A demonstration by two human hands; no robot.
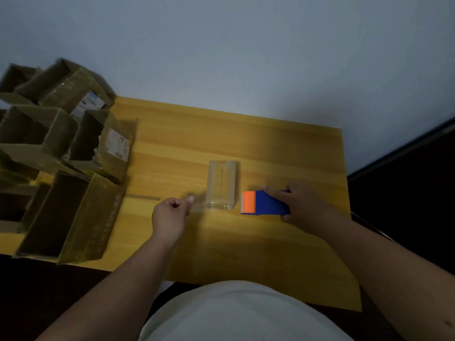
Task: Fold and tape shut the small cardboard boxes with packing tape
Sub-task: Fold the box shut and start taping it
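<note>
A small cardboard box (222, 183), wrapped in glossy clear tape, lies on the yellow wooden table (283, 148) near its middle. My right hand (295, 205) grips a blue tape dispenser (269, 203) with an orange front, just right of the box. My left hand (171, 212) is curled left of the box, its thumb and finger pinching a blurred strip of clear tape (199, 205) that runs toward the box's near end.
Several open, empty cardboard boxes (61, 156) are piled at the table's left edge, some with white labels. A thin strip (144, 197) lies on the table beside them. A pale wall rises behind; dark floor lies right of the table.
</note>
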